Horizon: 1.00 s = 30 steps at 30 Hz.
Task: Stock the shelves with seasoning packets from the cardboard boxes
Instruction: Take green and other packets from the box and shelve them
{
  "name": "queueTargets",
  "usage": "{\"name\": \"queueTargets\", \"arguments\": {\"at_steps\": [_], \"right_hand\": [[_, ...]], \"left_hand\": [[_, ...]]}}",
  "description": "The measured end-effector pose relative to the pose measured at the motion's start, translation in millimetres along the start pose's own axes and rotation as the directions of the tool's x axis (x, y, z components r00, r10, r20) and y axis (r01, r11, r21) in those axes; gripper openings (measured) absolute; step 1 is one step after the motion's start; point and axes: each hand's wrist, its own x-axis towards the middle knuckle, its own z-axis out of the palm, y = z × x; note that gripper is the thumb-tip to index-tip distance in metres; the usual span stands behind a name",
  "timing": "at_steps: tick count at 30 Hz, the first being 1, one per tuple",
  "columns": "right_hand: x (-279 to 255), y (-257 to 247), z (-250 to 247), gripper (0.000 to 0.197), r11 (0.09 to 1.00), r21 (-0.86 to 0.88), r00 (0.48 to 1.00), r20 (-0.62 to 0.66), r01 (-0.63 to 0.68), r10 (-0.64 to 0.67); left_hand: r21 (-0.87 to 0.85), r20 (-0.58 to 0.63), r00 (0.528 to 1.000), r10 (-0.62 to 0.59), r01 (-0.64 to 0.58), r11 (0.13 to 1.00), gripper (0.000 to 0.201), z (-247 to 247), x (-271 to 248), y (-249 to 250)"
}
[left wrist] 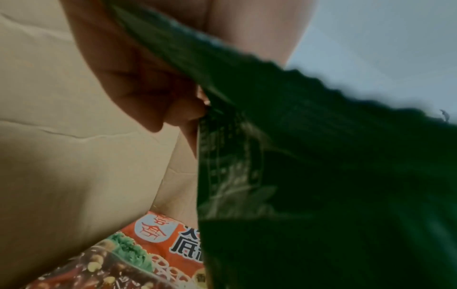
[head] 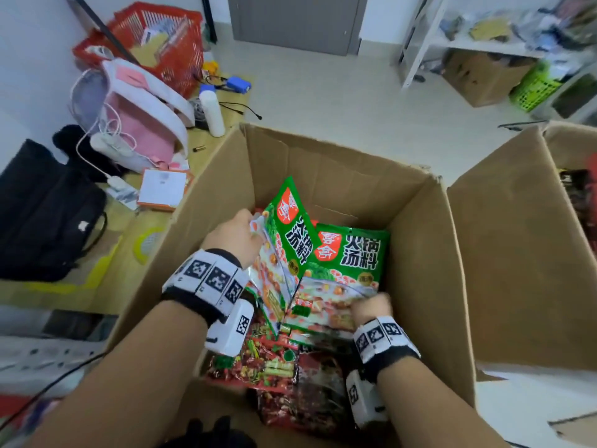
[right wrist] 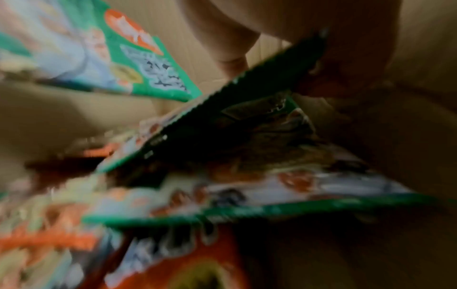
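Note:
Both hands are inside a big open cardboard box [head: 420, 286] of seasoning packets. My left hand [head: 240, 234] grips a green packet [head: 287, 227] by its left edge, tilted up on end; its dark back side [left wrist: 296, 176] fills the left wrist view, pinched by my fingers [left wrist: 153, 88]. My right hand [head: 371, 307] pinches the lower edge of a second green packet [head: 352, 253] that leans against the first; its edge [right wrist: 247, 97] shows in the blurred right wrist view. Red packets [head: 277, 370] lie beneath, and one orange packet [left wrist: 158, 248] shows on the box floor.
A second open cardboard box [head: 529, 240] stands to the right. At left on the floor lie a black bag [head: 42, 215], a pink-and-white bag [head: 142, 118], a white bottle [head: 211, 111] and a red basket [head: 158, 40]. White shelving [head: 484, 43] stands at back right.

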Motion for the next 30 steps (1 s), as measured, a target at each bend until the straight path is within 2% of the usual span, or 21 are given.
{"name": "queueTargets", "arguments": {"at_steps": [1,3,4,6,8,11,14,16,18,22,23,25,27,30], "right_hand": [[-3,-7,-4,0.035,0.988,0.152,0.999,0.017,-0.029,0.027],[-15,-22,-13,0.031,0.997,0.079,1.0,-0.015,0.016,-0.014],[-23,-30,-18,0.029,0.994,0.108,0.999,-0.024,0.026,-0.024],[-32,-38,-29,0.029,0.989,0.012,0.985,-0.085,0.15,-0.148],[-43,-42,-43,0.027,0.968,0.072,0.969,-0.082,0.24,-0.234],[-60,-42,-68,0.009,0.909,0.233,0.939,-0.085,0.345,-0.334],[-85,-41,-85,0.016,0.803,0.371,0.879,-0.093,0.467,-0.468],[-109,-42,-91,0.019,0.701,0.422,0.799,-0.105,0.575,-0.592],[-135,-41,-93,0.019,0.595,0.456,0.7,-0.091,0.662,-0.708],[-186,-23,-101,0.02,0.415,0.537,0.498,-0.011,0.735,-0.867],[-198,-16,-106,0.02,0.386,0.544,0.446,0.023,0.745,-0.895],[-221,-2,-114,0.02,0.325,0.56,0.332,0.093,0.762,-0.939],[-243,12,-116,0.022,0.283,0.588,0.226,0.169,0.758,-0.959],[-285,32,-103,0.023,0.28,0.626,0.119,0.287,0.728,-0.951]], "left_hand": [[-0.014,-0.008,1.0,0.005,-0.005,1.0,0.026,-3,-3,-3],[-0.055,-0.032,0.999,0.017,-0.019,0.998,0.028,-8,-7,-6],[-0.077,-0.047,0.999,0.025,-0.029,0.997,0.029,-10,-10,-6],[-0.142,-0.08,0.996,0.046,-0.057,0.988,0.028,-16,-19,-4],[-0.24,-0.143,0.987,0.07,-0.104,0.965,0.023,-25,-28,0],[-0.432,-0.271,0.96,0.074,-0.19,0.882,0.019,-41,-49,6],[-0.63,-0.377,0.926,0.007,-0.262,0.731,0.027,-54,-82,8],[-0.721,-0.395,0.918,-0.039,-0.283,0.633,0.029,-59,-107,5],[-0.751,-0.402,0.914,-0.049,-0.299,0.588,0.027,-62,-136,-1],[-0.771,-0.375,0.92,-0.113,-0.241,0.59,0.055,-60,-209,-22],[-0.77,-0.369,0.92,-0.13,-0.224,0.597,0.055,-59,-230,-28],[-0.782,-0.386,0.908,-0.165,-0.227,0.581,0.043,-54,-274,-39],[-0.812,-0.428,0.871,-0.241,-0.252,0.527,0.034,-49,-320,-47],[-0.833,-0.521,0.745,-0.417,-0.336,0.44,0.029,-44,-392,-63]]}}
